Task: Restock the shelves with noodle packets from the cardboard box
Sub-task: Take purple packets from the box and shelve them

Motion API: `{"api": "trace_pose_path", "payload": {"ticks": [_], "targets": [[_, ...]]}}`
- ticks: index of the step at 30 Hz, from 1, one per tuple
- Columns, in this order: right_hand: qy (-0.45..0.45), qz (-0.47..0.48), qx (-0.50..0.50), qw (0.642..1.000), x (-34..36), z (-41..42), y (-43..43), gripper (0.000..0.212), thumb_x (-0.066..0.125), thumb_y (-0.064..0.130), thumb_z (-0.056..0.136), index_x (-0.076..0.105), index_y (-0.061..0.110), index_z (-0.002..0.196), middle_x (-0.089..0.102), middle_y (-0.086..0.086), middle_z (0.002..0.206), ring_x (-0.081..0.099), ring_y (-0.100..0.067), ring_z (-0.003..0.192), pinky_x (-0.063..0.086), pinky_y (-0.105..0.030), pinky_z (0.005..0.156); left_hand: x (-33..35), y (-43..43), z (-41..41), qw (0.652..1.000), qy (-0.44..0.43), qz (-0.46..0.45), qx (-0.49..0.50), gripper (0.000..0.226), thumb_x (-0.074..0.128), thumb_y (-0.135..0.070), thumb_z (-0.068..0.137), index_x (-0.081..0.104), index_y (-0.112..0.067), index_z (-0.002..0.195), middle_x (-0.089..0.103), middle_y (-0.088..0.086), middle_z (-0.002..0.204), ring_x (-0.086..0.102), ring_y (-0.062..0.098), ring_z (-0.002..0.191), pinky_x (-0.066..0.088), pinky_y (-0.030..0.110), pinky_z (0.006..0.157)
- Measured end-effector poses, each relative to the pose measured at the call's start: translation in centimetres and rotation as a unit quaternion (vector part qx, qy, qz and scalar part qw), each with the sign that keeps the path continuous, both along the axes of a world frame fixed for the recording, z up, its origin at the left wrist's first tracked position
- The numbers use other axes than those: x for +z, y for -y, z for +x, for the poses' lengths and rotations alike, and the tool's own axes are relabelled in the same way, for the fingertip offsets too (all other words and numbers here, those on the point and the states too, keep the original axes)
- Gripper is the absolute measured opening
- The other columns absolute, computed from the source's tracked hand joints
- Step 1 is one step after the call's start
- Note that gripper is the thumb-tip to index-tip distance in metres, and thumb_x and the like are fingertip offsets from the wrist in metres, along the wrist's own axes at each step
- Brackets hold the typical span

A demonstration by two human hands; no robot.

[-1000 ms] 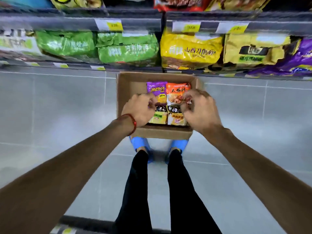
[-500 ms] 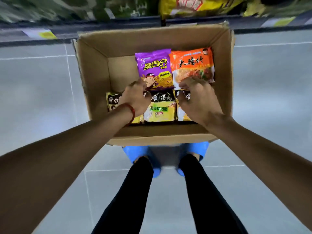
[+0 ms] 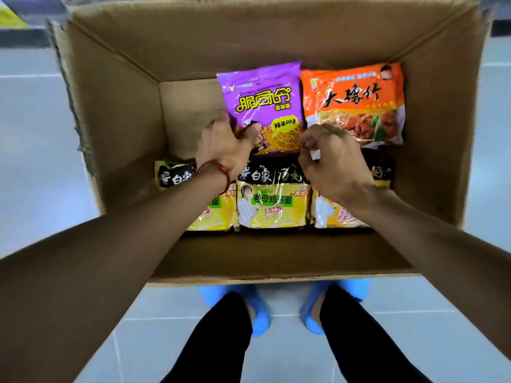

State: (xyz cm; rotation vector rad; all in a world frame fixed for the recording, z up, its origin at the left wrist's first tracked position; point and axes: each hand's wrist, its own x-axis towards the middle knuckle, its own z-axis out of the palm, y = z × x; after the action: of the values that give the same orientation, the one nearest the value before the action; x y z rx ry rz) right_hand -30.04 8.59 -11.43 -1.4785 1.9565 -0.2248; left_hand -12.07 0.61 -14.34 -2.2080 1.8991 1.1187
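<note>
An open cardboard box [image 3: 116,106] stands on the floor in front of me and holds several noodle packets. A purple packet [image 3: 265,106] lies at the back with an orange packet [image 3: 356,106] to its right. A row of yellow-and-black packets [image 3: 272,205] fills the near side. My left hand [image 3: 221,147] grips the purple packet's lower left corner. My right hand [image 3: 331,164] has its fingers curled at that packet's lower right corner and pinches its edge. The back left of the box floor is bare cardboard.
Grey floor tiles [image 3: 30,134] surround the box. My legs in black trousers and my feet in blue shoe covers [image 3: 257,313] stand just behind its near wall. A blurred strip of the shelf base with a yellow label [image 3: 11,15] shows at the top left.
My head has dropped closer to the box, so the shelves have left the view. Both hands have moved from the near row of packets to the purple packet's lower corners.
</note>
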Motion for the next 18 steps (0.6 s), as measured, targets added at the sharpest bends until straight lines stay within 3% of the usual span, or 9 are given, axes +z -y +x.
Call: {"api": "trace_pose_path", "payload": {"ticks": [4,10,15,18], "targets": [[0.009,0.011,0.002,1.000,0.5,0.2,0.5,0.029,0.057,0.015,0.088,0.065,0.010,0.115,0.067,-0.008,0.108,0.064,-0.027,0.097,0.055,-0.041,0.082,0.9,-0.4,1.3,0.999,-0.031,-0.023,0.029,0.043,0.065,-0.053,0.085,0.050,-0.017,0.100,0.068,0.008,0.099,0.062,0.035,0.099,0.049,0.038,0.080],[0.011,0.051,0.003,0.999,0.1,1.9,2.6,0.038,0.052,0.015,0.091,0.057,0.010,0.128,0.065,-0.016,0.118,0.062,-0.037,0.106,0.052,-0.046,0.089,2.3,0.0,4.2,0.991,-0.082,-0.042,0.100,0.041,0.067,-0.031,0.089,0.044,-0.007,0.111,0.067,0.008,0.095,0.062,0.034,0.099,0.045,0.034,0.077],[-0.063,0.127,0.004,0.990,-0.9,2.7,4.6,0.043,0.048,0.016,0.096,0.043,-0.002,0.135,0.053,-0.024,0.128,0.051,-0.042,0.117,0.044,-0.044,0.095,2.0,0.9,6.4,0.988,-0.084,-0.033,0.123,0.042,0.067,-0.030,0.090,0.043,-0.004,0.113,0.060,0.007,0.094,0.059,0.032,0.094,0.034,0.025,0.069],[-0.076,0.170,-0.013,0.982,-1.4,3.5,5.2,0.054,0.051,0.030,0.098,0.036,-0.004,0.137,0.047,-0.026,0.135,0.044,-0.042,0.127,0.039,-0.045,0.103,1.8,1.0,7.0,0.988,-0.090,-0.037,0.121,0.037,0.066,-0.030,0.090,0.041,-0.009,0.107,0.061,0.007,0.092,0.057,0.031,0.090,0.033,0.025,0.067]]}}
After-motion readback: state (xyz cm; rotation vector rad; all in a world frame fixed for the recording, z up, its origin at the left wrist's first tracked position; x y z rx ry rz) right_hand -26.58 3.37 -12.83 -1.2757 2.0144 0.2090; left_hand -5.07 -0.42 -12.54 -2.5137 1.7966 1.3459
